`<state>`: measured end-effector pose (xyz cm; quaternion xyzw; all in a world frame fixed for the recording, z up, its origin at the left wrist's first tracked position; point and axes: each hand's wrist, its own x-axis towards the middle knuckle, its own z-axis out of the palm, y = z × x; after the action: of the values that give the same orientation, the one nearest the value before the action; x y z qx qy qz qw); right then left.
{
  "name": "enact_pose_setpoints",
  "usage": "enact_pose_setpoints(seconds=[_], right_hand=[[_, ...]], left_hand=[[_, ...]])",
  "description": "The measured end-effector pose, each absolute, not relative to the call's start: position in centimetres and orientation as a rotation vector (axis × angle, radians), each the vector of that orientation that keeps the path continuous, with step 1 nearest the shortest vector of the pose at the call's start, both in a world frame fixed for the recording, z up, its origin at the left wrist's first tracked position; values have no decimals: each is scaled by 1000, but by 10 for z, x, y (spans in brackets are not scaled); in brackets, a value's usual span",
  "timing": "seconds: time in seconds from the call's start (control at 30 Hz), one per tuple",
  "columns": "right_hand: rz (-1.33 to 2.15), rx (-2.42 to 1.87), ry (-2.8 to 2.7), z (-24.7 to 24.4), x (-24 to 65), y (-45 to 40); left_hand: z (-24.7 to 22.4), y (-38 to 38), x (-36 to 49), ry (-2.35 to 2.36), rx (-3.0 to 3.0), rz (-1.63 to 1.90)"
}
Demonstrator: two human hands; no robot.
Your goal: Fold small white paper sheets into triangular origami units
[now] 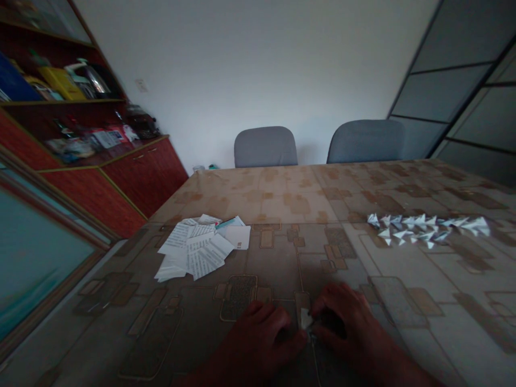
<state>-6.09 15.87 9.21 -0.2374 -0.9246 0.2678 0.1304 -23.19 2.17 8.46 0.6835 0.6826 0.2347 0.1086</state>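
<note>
A small white folded piece of paper [306,318] is between my two hands near the table's front edge. My right hand [347,320] comes in from the right, with its thumb and forefinger pinched at the paper's right side. From the left, my left hand [262,336] has its fingers curled and its thumb at the paper's lower end. The dim light and the fingers hide part of the paper. To the left lies a loose pile of printed paper slips [205,247]. On the right, several folded paper pieces [427,228] stand in rough rows.
A patterned tablecloth [278,199] covers the table. Two grey chairs [266,146] stand at its far side before a white wall. A reddish wooden cabinet [139,174] with items on its shelves is at the left, and panelled doors [451,86] are at the right.
</note>
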Motion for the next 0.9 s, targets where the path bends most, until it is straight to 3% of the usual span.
enact_pose_setpoints(seconds=[0.33,0.5,0.67,0.9], right_hand=[[658,-781,-2652,85,-63,160],[590,-546,-2617,83,-57,162],[243,-186,-2608,87,-47,154],[133,-178,-2703,89,-32,154]], left_hand=[[77,19,-236,1984,2079,775],[76,20,-237,1986,2107,733],[77,22,-234,2035,2074,726],[77,20,-235,2057,2042,750]])
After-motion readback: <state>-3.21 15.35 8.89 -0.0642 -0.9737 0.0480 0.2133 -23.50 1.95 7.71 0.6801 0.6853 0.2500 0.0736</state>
